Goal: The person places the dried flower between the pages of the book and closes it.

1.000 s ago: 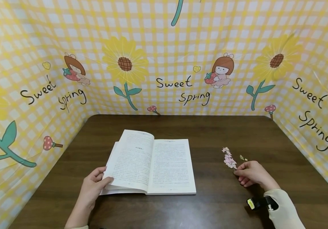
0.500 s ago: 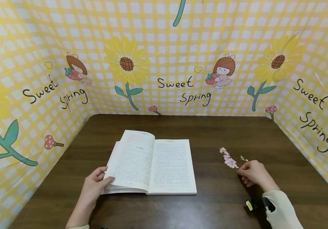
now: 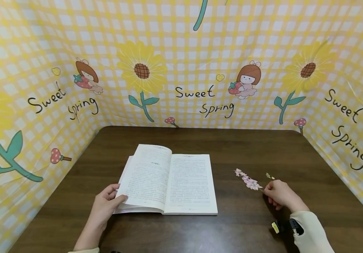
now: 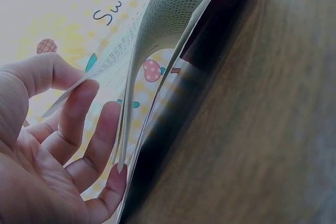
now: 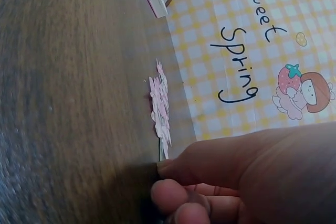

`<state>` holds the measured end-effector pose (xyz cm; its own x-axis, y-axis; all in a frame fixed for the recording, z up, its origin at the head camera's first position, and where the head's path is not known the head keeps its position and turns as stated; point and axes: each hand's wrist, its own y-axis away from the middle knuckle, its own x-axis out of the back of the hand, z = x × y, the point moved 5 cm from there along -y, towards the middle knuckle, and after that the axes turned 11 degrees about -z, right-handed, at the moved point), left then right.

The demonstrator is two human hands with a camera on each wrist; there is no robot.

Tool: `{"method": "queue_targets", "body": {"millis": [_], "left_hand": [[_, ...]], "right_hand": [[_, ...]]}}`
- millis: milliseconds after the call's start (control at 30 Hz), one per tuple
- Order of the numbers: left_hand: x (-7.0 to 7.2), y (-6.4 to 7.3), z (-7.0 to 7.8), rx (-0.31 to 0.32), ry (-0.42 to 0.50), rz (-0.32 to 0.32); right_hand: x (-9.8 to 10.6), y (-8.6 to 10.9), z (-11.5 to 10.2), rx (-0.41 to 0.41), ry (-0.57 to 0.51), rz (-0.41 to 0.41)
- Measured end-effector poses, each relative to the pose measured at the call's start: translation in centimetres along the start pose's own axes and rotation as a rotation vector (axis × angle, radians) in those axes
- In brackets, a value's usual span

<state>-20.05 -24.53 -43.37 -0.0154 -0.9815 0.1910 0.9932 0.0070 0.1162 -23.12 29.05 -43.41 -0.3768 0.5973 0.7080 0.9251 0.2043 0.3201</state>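
Observation:
An open book point(image 3: 190, 182) with printed pages lies on the brown table. My left hand point(image 3: 101, 209) holds the left-hand pages by their outer edge. Seen from the left wrist, its thumb and index finger pinch one page point(image 4: 107, 64), while the other fingers touch the bent leaves behind it. To the right of the book, my right hand point(image 3: 281, 194) pinches the stem of a flat pink flower sprig point(image 3: 249, 182) between thumb and forefinger. The blossoms point left toward the book. In the right wrist view the sprig point(image 5: 160, 106) appears edge-on, close over the table.
Just beyond the right hand shows a small yellow-green sprig point(image 3: 268, 175). A yellow checked cloth point(image 3: 194, 63) with printed flowers encloses the table point(image 3: 238, 144) at the back and sides. On the right wrist sits a black strap device point(image 3: 284, 226).
The pink flower sprig has turned in my right hand, its tip swinging left and toward me until it lies more level. My left hand keeps its hold on the pages.

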Motion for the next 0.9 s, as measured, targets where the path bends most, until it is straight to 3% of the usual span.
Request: {"method": "queue_targets", "body": {"millis": [367, 633, 733, 900], "left_hand": [[-0.1, -0.1, -0.1, -0.007, -0.010, 0.002], [-0.1, -0.2, -0.1, -0.012, -0.014, -0.003], [-0.1, -0.2, -0.1, -0.013, -0.016, -0.002], [-0.1, -0.2, -0.2, -0.016, -0.018, -0.006]], "right_hand": [[-0.2, 0.1, 0.5, 0.019, -0.024, -0.021], [0.4, 0.4, 1.0, -0.047, -0.152, 0.097], [0.6, 0.5, 0.4, -0.029, -0.089, 0.112], [0.4, 0.7, -0.8, -0.031, 0.110, 0.114]]}}
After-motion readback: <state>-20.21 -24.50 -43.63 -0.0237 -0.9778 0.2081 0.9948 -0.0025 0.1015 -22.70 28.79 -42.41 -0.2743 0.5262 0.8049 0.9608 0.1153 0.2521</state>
